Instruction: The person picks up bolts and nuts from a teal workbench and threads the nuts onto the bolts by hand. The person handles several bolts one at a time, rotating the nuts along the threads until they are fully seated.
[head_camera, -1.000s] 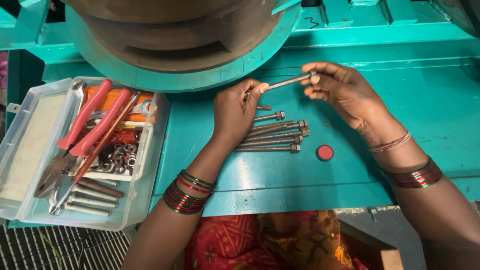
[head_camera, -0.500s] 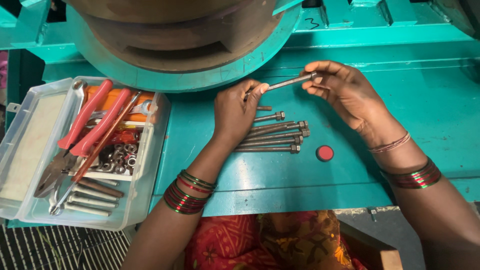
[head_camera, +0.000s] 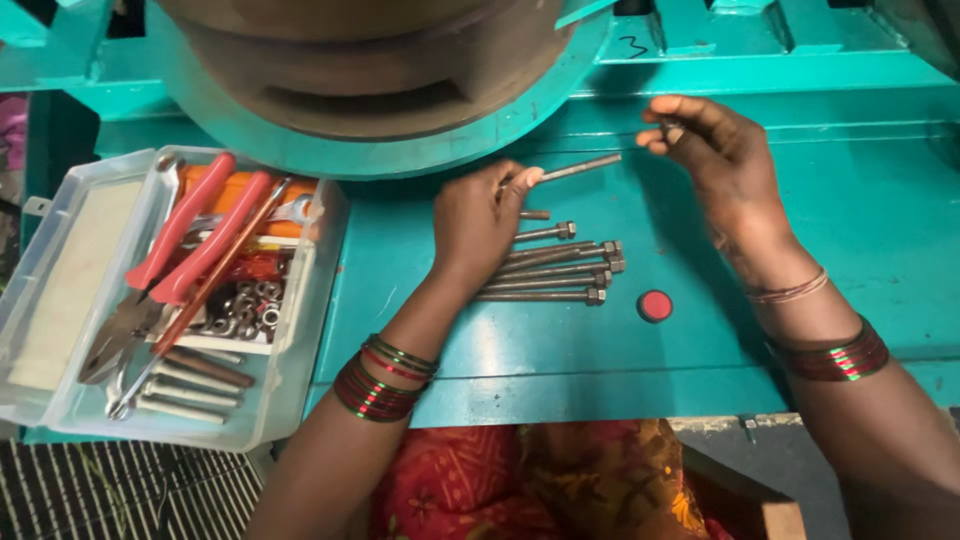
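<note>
Teal-painted metal tabletop (head_camera: 860, 220) carries the work, with a large round teal-rimmed machine base (head_camera: 330, 110) at its far edge. Left hand (head_camera: 478, 222) pinches one end of a long thin steel bolt (head_camera: 578, 167) between thumb and fingertips; the bolt is lifted off the surface and slants up to the right. Right hand (head_camera: 718, 150) is raised just beyond the bolt's free end, apart from it, fingers curled together on a small dark piece (head_camera: 672, 130) too small to identify. Under and just right of the left hand lies a row of long steel bolts with hex heads (head_camera: 560, 272), side by side, heads to the right. A small red round cap (head_camera: 655, 305) sits near the row's right end. At the left stands a clear plastic box (head_camera: 300, 340), lid open, holding red-handled pliers (head_camera: 170, 250), loose nuts (head_camera: 245, 305) and further bolts (head_camera: 190, 385). Both wrists wear red and green bangles.
</note>
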